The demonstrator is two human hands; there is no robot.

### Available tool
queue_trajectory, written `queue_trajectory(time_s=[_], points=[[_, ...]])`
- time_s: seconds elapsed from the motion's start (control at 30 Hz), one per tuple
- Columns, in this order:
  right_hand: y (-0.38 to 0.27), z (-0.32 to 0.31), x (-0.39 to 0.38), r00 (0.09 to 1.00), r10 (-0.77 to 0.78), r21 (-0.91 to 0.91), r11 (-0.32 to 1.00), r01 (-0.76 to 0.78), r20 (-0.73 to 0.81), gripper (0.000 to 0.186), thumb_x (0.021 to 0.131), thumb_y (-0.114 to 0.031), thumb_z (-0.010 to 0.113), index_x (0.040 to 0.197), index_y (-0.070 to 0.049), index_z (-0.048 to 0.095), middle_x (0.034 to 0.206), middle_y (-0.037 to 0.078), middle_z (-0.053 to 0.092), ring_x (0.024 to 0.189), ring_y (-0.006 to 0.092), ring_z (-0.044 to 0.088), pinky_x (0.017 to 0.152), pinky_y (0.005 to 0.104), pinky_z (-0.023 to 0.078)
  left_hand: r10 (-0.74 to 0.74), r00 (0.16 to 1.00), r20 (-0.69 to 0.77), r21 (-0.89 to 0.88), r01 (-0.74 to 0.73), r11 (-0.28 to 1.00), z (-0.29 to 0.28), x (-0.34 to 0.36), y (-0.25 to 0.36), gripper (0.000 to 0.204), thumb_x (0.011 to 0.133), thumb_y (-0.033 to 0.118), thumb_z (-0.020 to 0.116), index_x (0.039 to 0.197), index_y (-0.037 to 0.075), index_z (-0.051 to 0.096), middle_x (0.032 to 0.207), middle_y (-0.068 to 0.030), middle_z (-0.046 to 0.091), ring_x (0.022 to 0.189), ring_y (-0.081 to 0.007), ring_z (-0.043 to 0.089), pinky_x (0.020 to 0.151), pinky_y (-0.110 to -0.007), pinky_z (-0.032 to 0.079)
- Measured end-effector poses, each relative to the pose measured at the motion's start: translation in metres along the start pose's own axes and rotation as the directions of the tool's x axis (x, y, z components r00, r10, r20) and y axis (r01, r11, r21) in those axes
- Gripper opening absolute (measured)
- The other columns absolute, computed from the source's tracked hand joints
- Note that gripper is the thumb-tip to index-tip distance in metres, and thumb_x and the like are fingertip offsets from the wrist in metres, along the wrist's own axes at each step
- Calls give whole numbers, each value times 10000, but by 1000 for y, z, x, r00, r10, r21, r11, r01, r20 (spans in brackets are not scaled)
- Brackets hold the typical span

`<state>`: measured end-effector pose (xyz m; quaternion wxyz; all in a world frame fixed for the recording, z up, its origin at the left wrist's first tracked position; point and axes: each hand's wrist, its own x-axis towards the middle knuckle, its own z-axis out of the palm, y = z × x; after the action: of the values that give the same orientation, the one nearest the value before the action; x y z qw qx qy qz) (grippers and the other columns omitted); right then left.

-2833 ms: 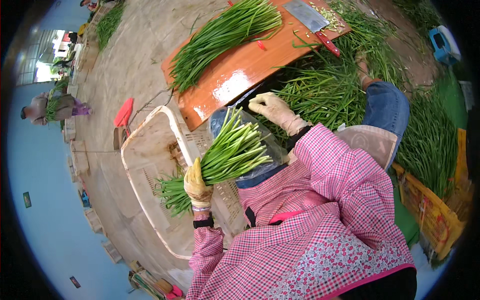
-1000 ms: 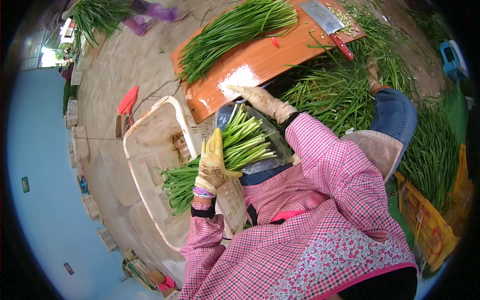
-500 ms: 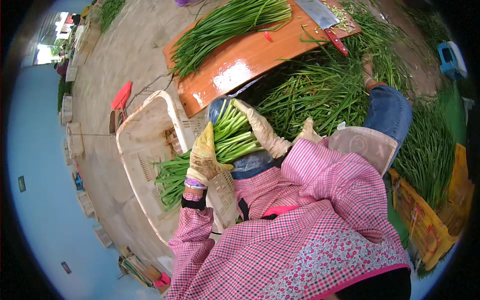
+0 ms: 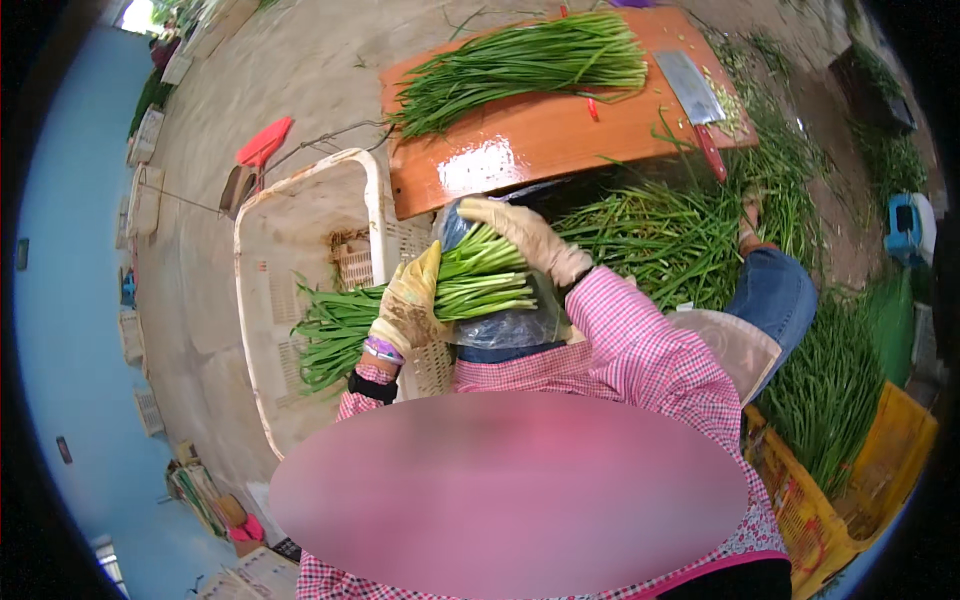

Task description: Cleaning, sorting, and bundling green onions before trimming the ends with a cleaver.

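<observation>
My left hand [image 4: 408, 300], in a stained yellowish glove, is closed around a bundle of garlic chives [image 4: 485, 292]. Its pale stem ends point right, and the green leaves hang left over a white plastic basket [image 4: 375, 215]. Along the far side of the stems lies my right hand [image 4: 525, 238], gloved in cream, with fingers stretched out to the left against the bundle. Clear plastic [image 4: 520, 328] covers my lap below the stems.
Ahead stands an orange-brown board [image 4: 460, 165] bearing more chives [image 4: 525, 70] and a red-handled cleaver [image 4: 690, 88]. Loose chives [image 4: 650, 240] are heaped to the right. A yellow crate [image 4: 800, 500] stands at the lower right, a red dustpan-like scoop [image 4: 264, 142] at the left.
My right hand has turned, its back now showing more fully beside the stem ends. The view has shifted, so the board sits further right. My left hand keeps its hold.
</observation>
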<state>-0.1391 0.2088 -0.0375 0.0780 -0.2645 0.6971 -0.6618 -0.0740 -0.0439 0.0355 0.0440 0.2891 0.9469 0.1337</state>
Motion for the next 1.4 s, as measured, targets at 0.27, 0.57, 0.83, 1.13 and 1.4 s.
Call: queue_trajectory(time_s=[0.27,0.57,0.83,1.13,1.4], points=[[-5,7,-26,988,151,140,979,-144,-36,629,1102,-497,338,1436,-14,560,1472,134,570,1404,260,485,1193,354,333,-151,978,142,-151,172,973,1,5,-14,641,733,258,801,1319,103,594,999,-168,728,915,-363,699,812,-421,559],[-62,-15,-16,982,189,644,751,-149,6,950,998,-756,273,1576,-4,334,1569,142,439,1447,244,414,1199,389,313,240,878,415,-832,259,491,-49,35,-39,526,742,73,802,1243,31,648,1106,-46,725,984,-170,669,864,-313,550],[-139,-59,-29,950,33,337,938,78,-310,870,1025,-678,378,1586,-15,324,1629,136,367,1511,256,339,1228,435,246,358,736,574,-815,557,162,-98,35,-15,773,711,212,897,1391,39,572,1181,-111,705,1026,-211,677,913,-370,551],[-116,-45,-57,973,229,616,765,-189,14,733,1079,-574,349,1505,11,465,1509,124,527,1356,245,520,1160,406,381,533,747,398,-512,663,-546,14,-11,84,1075,728,448,828,1502,-110,333,1208,-273,645,977,-346,688,882,-424,563],[-90,-70,-40,986,130,440,895,-71,-104,684,1084,-541,352,1515,-20,457,1551,108,475,1427,219,426,1209,385,290,664,680,312,-299,734,-610,58,-13,64,1152,733,455,822,1570,-69,229,1402,-304,552,1218,-395,624,1081,-470,492]])
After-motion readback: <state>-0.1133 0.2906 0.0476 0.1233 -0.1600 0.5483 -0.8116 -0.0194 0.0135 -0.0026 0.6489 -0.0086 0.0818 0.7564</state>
